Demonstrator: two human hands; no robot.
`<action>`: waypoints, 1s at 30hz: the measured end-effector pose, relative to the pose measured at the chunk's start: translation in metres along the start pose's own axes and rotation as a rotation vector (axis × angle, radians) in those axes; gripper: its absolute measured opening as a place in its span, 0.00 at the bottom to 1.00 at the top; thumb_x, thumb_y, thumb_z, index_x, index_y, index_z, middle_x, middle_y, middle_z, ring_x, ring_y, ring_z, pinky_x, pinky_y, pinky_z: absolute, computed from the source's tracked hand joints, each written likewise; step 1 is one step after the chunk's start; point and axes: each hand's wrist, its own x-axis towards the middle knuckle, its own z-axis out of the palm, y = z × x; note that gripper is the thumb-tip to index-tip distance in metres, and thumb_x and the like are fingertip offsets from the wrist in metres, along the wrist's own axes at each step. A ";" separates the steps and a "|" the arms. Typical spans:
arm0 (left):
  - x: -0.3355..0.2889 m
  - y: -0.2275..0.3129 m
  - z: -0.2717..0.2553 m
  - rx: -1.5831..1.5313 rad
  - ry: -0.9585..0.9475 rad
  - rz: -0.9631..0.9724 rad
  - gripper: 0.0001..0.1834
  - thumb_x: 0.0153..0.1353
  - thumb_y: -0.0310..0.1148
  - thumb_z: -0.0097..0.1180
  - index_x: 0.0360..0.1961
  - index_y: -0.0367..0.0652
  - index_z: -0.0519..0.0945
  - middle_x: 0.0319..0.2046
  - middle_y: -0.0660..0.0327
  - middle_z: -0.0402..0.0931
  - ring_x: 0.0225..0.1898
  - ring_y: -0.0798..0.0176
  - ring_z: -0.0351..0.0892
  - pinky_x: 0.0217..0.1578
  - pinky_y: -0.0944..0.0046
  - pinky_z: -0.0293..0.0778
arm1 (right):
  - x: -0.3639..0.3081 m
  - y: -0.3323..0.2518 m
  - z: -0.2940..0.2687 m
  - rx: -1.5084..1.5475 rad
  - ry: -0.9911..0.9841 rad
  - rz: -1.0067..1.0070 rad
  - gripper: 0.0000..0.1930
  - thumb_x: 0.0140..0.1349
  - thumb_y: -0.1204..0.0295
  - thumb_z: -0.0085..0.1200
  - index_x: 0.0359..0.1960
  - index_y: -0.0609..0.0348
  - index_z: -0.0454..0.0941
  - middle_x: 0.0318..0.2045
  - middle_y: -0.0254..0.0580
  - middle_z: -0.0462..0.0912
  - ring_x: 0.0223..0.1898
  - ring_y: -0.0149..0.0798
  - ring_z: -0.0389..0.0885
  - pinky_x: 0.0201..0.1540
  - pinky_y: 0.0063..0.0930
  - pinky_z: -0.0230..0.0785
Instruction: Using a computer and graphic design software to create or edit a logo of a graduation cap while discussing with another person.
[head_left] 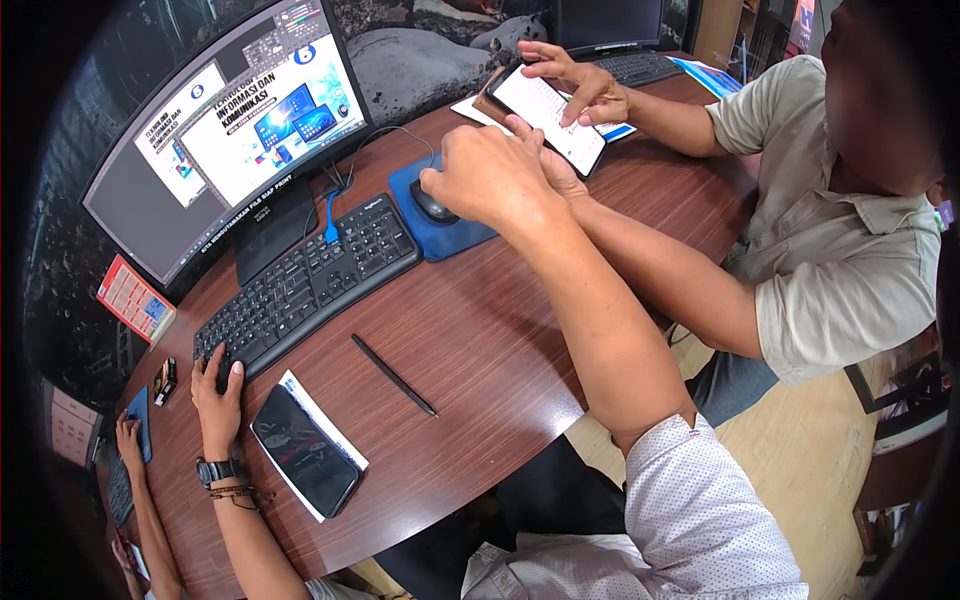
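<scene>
Left hand (217, 402): loose on keyboard (312, 280), gripping nothing; a slip might press stray keys.
Right hand (495, 182): curled near mouse (432, 205), I can't tell its grasp; lowering could jog it.

The keyboard (308, 285) and mouse (433, 205) are black, the pad (455, 240) blue.

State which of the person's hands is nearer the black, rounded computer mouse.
Right. The right hand is just beside the mouse, touching unclear; the left hand rests at the left end of the long black keyboard.
</scene>
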 end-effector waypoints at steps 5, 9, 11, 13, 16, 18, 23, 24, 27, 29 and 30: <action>-0.001 0.000 0.001 0.011 0.004 -0.014 0.27 0.67 0.50 0.56 0.65 0.56 0.74 0.68 0.36 0.58 0.71 0.37 0.56 0.70 0.44 0.51 | 0.000 0.001 0.003 -0.020 0.043 0.006 0.16 0.53 0.61 0.56 0.30 0.61 0.86 0.32 0.54 0.87 0.40 0.54 0.84 0.64 0.59 0.54; 0.000 -0.003 0.001 0.013 0.009 -0.002 0.27 0.67 0.49 0.56 0.65 0.55 0.74 0.68 0.36 0.58 0.71 0.38 0.56 0.69 0.44 0.51 | 0.002 0.001 0.002 0.004 0.007 -0.025 0.15 0.54 0.63 0.56 0.32 0.64 0.86 0.34 0.57 0.86 0.42 0.56 0.85 0.65 0.68 0.47; 0.000 -0.002 0.001 0.012 0.009 0.003 0.27 0.67 0.49 0.56 0.65 0.55 0.74 0.68 0.36 0.58 0.71 0.38 0.56 0.69 0.44 0.51 | 0.002 0.001 0.001 0.023 -0.040 -0.026 0.15 0.56 0.65 0.56 0.34 0.66 0.85 0.38 0.60 0.86 0.46 0.60 0.85 0.65 0.80 0.41; 0.000 0.001 0.000 0.014 0.005 -0.012 0.27 0.67 0.49 0.56 0.65 0.55 0.74 0.68 0.36 0.59 0.71 0.38 0.56 0.69 0.44 0.51 | 0.002 0.002 0.001 0.030 -0.034 -0.025 0.14 0.55 0.65 0.56 0.33 0.66 0.85 0.37 0.60 0.86 0.45 0.60 0.85 0.65 0.80 0.39; 0.000 0.002 0.000 0.013 -0.001 -0.004 0.27 0.67 0.50 0.56 0.65 0.55 0.74 0.68 0.36 0.59 0.71 0.38 0.56 0.69 0.44 0.51 | 0.000 0.003 0.001 0.030 0.067 -0.077 0.14 0.55 0.66 0.57 0.32 0.66 0.85 0.34 0.60 0.86 0.40 0.60 0.86 0.61 0.71 0.58; 0.001 0.001 0.000 0.014 0.002 -0.002 0.27 0.67 0.50 0.56 0.65 0.55 0.74 0.68 0.36 0.59 0.71 0.38 0.56 0.69 0.44 0.51 | -0.002 -0.002 -0.004 0.064 0.136 -0.084 0.13 0.54 0.66 0.58 0.31 0.67 0.85 0.33 0.60 0.86 0.38 0.59 0.86 0.54 0.63 0.67; 0.000 -0.004 0.000 0.021 0.001 0.001 0.27 0.67 0.50 0.56 0.65 0.56 0.74 0.68 0.36 0.58 0.71 0.38 0.55 0.70 0.44 0.50 | -0.012 -0.016 -0.005 0.110 0.253 -0.153 0.13 0.53 0.66 0.61 0.28 0.67 0.84 0.29 0.61 0.85 0.33 0.58 0.87 0.35 0.44 0.80; 0.000 -0.004 0.002 0.018 0.007 0.001 0.27 0.67 0.49 0.56 0.65 0.56 0.74 0.68 0.36 0.58 0.71 0.38 0.55 0.70 0.45 0.50 | -0.014 -0.019 -0.008 0.089 0.203 -0.142 0.13 0.53 0.66 0.61 0.28 0.67 0.84 0.29 0.60 0.85 0.33 0.58 0.87 0.37 0.45 0.80; -0.001 0.001 0.002 0.009 0.022 -0.014 0.27 0.67 0.49 0.56 0.65 0.57 0.74 0.69 0.36 0.58 0.71 0.38 0.55 0.70 0.45 0.48 | -0.016 -0.022 -0.006 0.074 0.149 -0.144 0.13 0.52 0.66 0.61 0.29 0.67 0.83 0.29 0.60 0.85 0.33 0.58 0.87 0.38 0.47 0.79; -0.001 0.001 0.001 0.027 0.008 -0.010 0.27 0.67 0.50 0.56 0.65 0.56 0.74 0.68 0.36 0.58 0.71 0.38 0.55 0.70 0.45 0.48 | -0.016 -0.023 -0.001 0.079 0.144 -0.155 0.13 0.52 0.66 0.61 0.30 0.66 0.83 0.28 0.60 0.85 0.33 0.58 0.87 0.38 0.47 0.79; -0.002 0.002 0.001 0.026 0.010 -0.012 0.27 0.67 0.50 0.56 0.65 0.56 0.74 0.68 0.36 0.58 0.71 0.38 0.55 0.70 0.45 0.48 | -0.016 -0.023 0.003 0.085 0.167 -0.184 0.13 0.53 0.66 0.61 0.30 0.66 0.83 0.28 0.60 0.85 0.33 0.58 0.86 0.37 0.48 0.79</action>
